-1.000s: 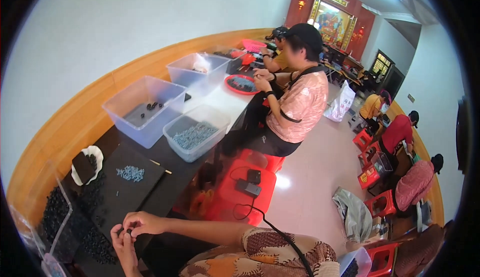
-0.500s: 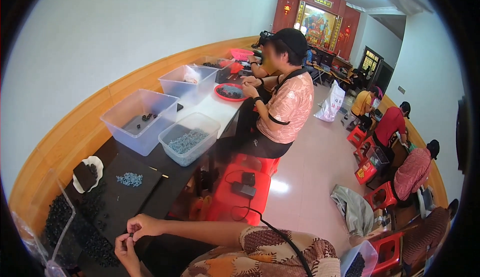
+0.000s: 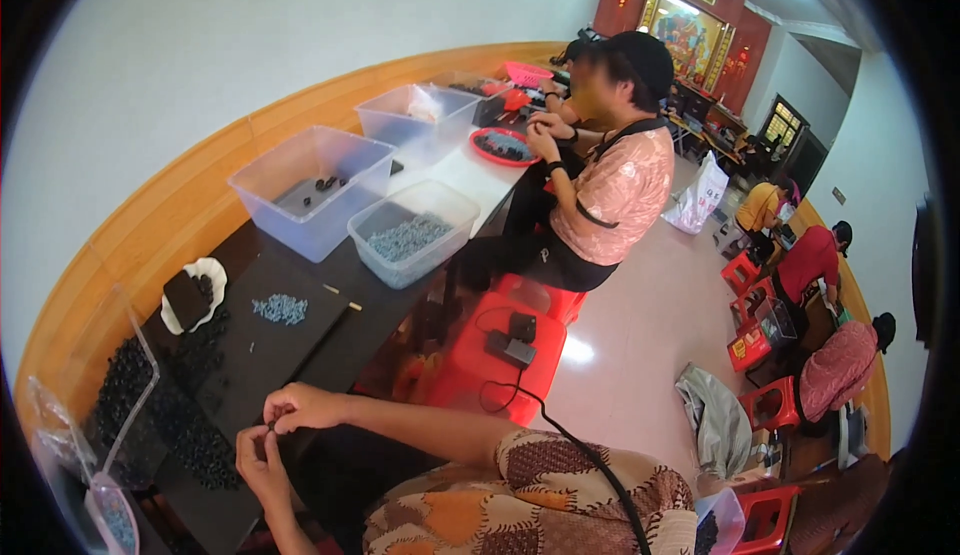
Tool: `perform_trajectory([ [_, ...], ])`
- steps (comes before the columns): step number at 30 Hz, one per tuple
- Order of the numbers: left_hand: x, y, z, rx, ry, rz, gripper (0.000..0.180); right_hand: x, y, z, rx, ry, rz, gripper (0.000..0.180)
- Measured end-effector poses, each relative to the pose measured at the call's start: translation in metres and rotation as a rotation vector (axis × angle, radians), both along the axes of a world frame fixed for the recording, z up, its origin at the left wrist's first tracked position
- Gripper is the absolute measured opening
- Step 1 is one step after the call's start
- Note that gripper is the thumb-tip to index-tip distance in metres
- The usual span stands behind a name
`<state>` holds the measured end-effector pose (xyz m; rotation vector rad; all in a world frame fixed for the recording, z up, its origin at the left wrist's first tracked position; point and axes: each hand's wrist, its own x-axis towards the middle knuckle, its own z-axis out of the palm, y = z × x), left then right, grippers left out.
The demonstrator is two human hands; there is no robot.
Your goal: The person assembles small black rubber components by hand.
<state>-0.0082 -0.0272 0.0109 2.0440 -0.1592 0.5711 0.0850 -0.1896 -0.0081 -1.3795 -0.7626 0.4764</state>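
My right hand (image 3: 305,408) and my left hand (image 3: 260,463) meet above the near edge of the dark table (image 3: 330,340). Their fingertips are pinched together on a small dark piece (image 3: 270,425), too small to make out fully. Beside them on the table spreads a heap of small black parts (image 3: 205,445). Farther off lies a little pile of light-blue pieces (image 3: 281,309). A white scalloped dish (image 3: 217,280) holds a dark block and some black parts. Near the blue pile rests a thin stick (image 3: 343,298).
Clear plastic bins (image 3: 312,210) and a tub of blue pieces (image 3: 412,240) stand along the table. A co-worker (image 3: 625,175) sits beyond a red stool (image 3: 500,370) bearing a black adapter (image 3: 512,348) with a cable. Other people sit along the right wall.
The view has shifted, so the table and room sit farther right in it. My hands stay pinched together at nearly the same place; the co-worker's hands remain raised together.
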Motion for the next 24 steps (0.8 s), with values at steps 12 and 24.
perform_trajectory([
  [12, 0.005, -0.004, 0.004, -0.061, 0.030, -0.060, 0.013, -0.001, -0.008, 0.010, -0.012, -0.003, -0.034, 0.015],
  [24, 0.010, 0.004, -0.018, -0.203, 0.042, -0.131, 0.016, 0.000, -0.007, 0.005, 0.007, -0.072, -0.058, 0.013],
])
